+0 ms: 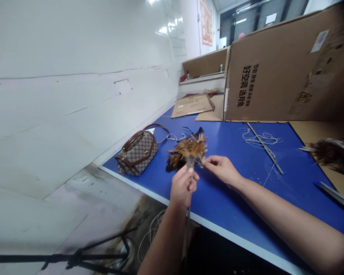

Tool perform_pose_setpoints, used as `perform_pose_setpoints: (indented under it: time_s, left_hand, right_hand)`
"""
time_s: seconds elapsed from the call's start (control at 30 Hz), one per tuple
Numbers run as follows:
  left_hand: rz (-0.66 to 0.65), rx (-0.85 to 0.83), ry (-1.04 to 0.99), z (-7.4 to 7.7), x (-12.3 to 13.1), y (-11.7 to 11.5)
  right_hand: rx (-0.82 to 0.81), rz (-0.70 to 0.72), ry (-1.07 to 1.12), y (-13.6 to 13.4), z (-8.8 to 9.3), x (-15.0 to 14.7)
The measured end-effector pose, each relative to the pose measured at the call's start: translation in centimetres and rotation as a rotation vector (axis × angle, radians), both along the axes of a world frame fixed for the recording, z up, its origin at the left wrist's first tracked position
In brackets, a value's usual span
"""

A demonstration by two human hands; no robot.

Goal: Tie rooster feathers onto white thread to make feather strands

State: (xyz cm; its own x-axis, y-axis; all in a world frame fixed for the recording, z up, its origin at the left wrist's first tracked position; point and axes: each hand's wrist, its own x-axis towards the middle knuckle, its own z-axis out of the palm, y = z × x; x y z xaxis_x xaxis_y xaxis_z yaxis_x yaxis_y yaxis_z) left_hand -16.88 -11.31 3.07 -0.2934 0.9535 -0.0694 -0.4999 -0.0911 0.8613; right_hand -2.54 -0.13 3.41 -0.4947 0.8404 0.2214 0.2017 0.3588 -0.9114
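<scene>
My left hand (184, 186) is closed around the thin stick of a feather duster (186, 149), just under its brown, orange and black feathers. The feathered end points away from me over the blue table (226, 214), and the stick runs down past the table's near edge. To the right of it, my right hand (224, 170) pinches with thumb and forefinger at a small greyish feather (201, 162) on the side of the bunch. The exact spot that the fingertips grip is partly hidden.
A patterned brown handbag (138, 152) lies at left by the wall. Right of my hands are a thin stick (265, 148) with tangled white string (256, 139), loose dark feathers (334, 154) and scissors (336, 196). A large cardboard box (278, 72) stands behind; flat cardboard (192, 105) lies farther back.
</scene>
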Motion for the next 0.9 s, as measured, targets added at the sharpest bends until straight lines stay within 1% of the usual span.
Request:
perform_pose_setpoints:
  time_s: [0.07, 0.1, 0.13, 0.27, 0.43, 0.53, 0.63, 0.7, 0.8, 0.9]
  left_hand:
    - [-0.069, -0.009, 0.016, -0.1, 1.2, 0.2]
    - [-0.099, -0.014, 0.021, -0.2, 1.8, 0.3]
    - [-0.125, -0.015, 0.025, -0.2, 2.4, 0.4]
    - [-0.178, -0.018, 0.041, -0.3, 4.3, 0.8]
    - [-0.209, -0.042, 0.042, -0.3, 5.5, 1.2]
    - [-0.243, -0.057, 0.021, -0.4, 5.8, 1.3]
    - [-0.259, -0.073, 0.014, -0.6, 6.0, 1.3]
    - [-0.265, -0.088, 0.017, -0.8, 6.0, 1.3]
    - [-0.262, -0.098, 0.027, -0.9, 6.1, 1.3]
    - [-0.235, -0.078, 0.055, -1.0, 6.3, 1.2]
  right_hand:
    - [-0.179, 0.019, 0.151, -1.4, 0.5, 1.2]
    - [-0.241, 0.016, 0.206, -2.0, 0.7, 1.8]
    - [-0.27, 0.003, 0.238, -2.4, 0.9, 2.3]
    - [-0.293, -0.057, 0.289, -3.1, 0.8, 4.3]
    - [-0.295, -0.07, 0.276, -3.1, 0.1, 6.0]
    - [-0.199, -0.053, 0.22, -3.0, -0.2, 6.7]
    - [-0.005, -0.032, 0.148, -2.9, -0.5, 7.4]
    - [0.097, -0.022, 0.118, -3.0, -0.5, 7.6]
    - [0.183, -0.01, 0.095, -3.1, -0.5, 7.7]
    - [0.227, 0.015, 0.077, -3.1, -0.1, 7.9]
